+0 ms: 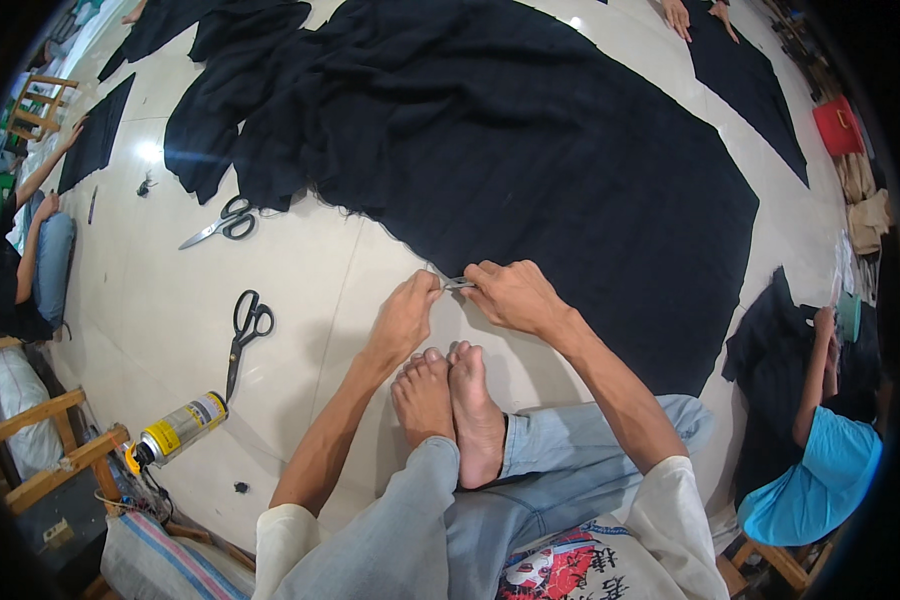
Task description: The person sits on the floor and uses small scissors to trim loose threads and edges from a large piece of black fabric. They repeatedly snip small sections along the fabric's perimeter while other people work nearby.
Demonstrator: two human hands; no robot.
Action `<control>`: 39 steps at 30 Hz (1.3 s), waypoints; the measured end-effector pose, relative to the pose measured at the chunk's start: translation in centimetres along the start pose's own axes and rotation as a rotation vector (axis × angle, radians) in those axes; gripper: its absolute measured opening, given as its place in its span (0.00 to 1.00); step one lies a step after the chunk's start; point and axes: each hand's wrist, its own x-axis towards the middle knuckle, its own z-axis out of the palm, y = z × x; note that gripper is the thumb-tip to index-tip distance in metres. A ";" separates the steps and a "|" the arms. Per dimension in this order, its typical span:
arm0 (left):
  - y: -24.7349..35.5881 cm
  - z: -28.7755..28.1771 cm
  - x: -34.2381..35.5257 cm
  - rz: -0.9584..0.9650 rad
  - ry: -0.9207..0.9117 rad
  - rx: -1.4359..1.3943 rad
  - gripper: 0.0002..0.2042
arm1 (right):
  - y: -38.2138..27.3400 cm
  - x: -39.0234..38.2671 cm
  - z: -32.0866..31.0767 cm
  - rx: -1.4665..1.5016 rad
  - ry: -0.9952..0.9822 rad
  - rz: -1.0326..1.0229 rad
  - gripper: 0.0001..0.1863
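A large black cloth (550, 150) lies spread over the pale tiled floor (300, 300). I sit on the floor with my bare feet (450, 400) crossed in front of me. My left hand (405, 315) pinches the cloth's near edge. My right hand (510, 293) is closed on a small metal tool (457, 284), probably a thread snipper, right at that edge. The two hands almost touch, with the tool's tip between them.
Two pairs of black-handled scissors (225, 222) (245, 335) lie to my left. A yellow spray can (178, 428) rests by a wooden frame (55, 450). Other people sit at the left (30, 260) and right (820, 460). More black cloth pieces (745, 75) lie further off.
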 end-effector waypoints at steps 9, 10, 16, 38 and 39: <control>-0.6 0.0 -0.3 -0.048 0.101 0.003 0.04 | 0.0 -0.3 1.2 0.083 0.051 0.092 0.13; -0.7 0.1 -0.3 -0.082 0.149 0.008 0.05 | -0.1 -0.5 1.3 0.129 0.097 0.120 0.14; -1.2 0.6 2.7 0.028 0.344 0.258 0.11 | 0.8 -0.7 1.9 0.365 0.274 0.389 0.16; -3.0 -1.8 1.4 0.251 0.169 0.143 0.09 | -2.3 2.2 2.3 0.087 0.118 0.127 0.13; -3.0 -1.8 1.4 0.256 0.179 0.124 0.09 | -2.3 2.6 2.3 0.063 0.101 0.124 0.12</control>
